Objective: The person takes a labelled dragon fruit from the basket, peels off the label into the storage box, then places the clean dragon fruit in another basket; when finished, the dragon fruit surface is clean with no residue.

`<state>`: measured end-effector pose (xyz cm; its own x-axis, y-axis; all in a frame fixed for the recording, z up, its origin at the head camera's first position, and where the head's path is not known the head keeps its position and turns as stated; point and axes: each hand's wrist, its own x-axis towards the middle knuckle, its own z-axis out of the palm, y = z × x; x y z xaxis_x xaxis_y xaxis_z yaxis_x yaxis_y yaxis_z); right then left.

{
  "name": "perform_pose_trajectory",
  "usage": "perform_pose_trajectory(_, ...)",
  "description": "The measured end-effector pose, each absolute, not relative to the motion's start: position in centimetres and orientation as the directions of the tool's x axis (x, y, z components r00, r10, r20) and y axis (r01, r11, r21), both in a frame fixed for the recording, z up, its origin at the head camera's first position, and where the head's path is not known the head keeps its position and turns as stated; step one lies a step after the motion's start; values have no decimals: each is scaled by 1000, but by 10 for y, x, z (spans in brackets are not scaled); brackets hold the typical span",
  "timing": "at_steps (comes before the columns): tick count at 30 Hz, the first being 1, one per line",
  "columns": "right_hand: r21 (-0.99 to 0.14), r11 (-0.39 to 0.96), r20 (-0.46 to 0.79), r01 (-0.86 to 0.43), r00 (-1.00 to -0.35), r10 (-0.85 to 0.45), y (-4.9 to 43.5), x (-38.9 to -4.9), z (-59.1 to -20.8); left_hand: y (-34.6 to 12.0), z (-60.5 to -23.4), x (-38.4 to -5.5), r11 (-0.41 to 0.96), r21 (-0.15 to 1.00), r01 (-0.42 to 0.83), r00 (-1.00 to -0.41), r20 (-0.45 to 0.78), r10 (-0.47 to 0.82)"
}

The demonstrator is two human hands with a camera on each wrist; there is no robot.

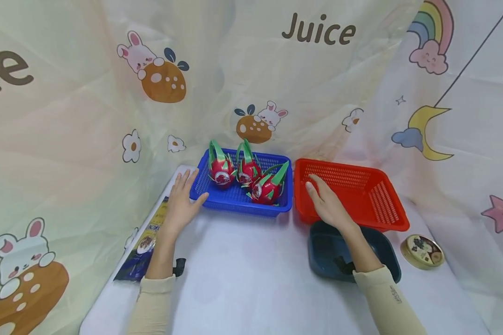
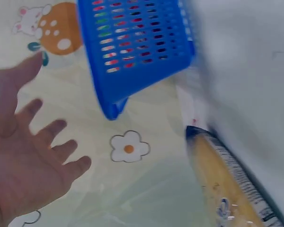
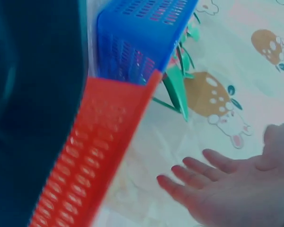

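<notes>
In the head view my left hand [image 1: 182,204], fingers spread, is beside the left end of a blue plastic basket [image 1: 243,207]. Inside that basket lie three red dragon fruits, one at the left [image 1: 222,172], one in the middle [image 1: 248,171] and one at the front right [image 1: 266,190], with green handle-like loops on top. My right hand [image 1: 329,202] hovers over the left part of a red plastic basket [image 1: 373,195], its fingers extended. Both palms look bare in the left wrist view and the right wrist view.
A dark teal tub [image 1: 322,253] stands under my right forearm, with a black object inside. To its right sits a round tin [image 1: 422,251]. A printed yellow and blue packet [image 1: 146,244] lies by my left forearm, near a small black object [image 1: 179,266]. A patterned cloth [image 1: 218,70] hangs behind.
</notes>
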<state>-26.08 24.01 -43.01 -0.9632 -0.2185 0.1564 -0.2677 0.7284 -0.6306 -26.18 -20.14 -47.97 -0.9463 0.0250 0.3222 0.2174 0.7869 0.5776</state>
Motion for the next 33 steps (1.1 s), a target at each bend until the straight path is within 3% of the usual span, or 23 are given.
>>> perform_pose_trajectory(7, -779, 590, 134, -211, -976, -172, 224, -281, -435, -207, -480, -256, 652, 734, 188, -918, 368, -150)
perform_pose_trajectory(14, -944, 326, 5, -58, -987, -159, 213, -304, -430, -206, -484, -258, 508, 849, 148, -921, 306, -242)
perform_pose_trajectory(20, -986, 110, -137, 124, -983, -121, 200, -320, -429, -209, -487, -260, 76, 994, 81, -941, 101, -322)
perform_pose_trajectory(28, -972, -23, -232, 234, -970, -73, 183, -336, -432, -214, -498, -265, -329, 944, 17, -932, -104, -347)
perform_pose_trajectory(33, -960, -92, -263, 266, -964, -37, 173, -340, -433, -213, -503, -268, -472, 881, 23, -917, -169, -361)
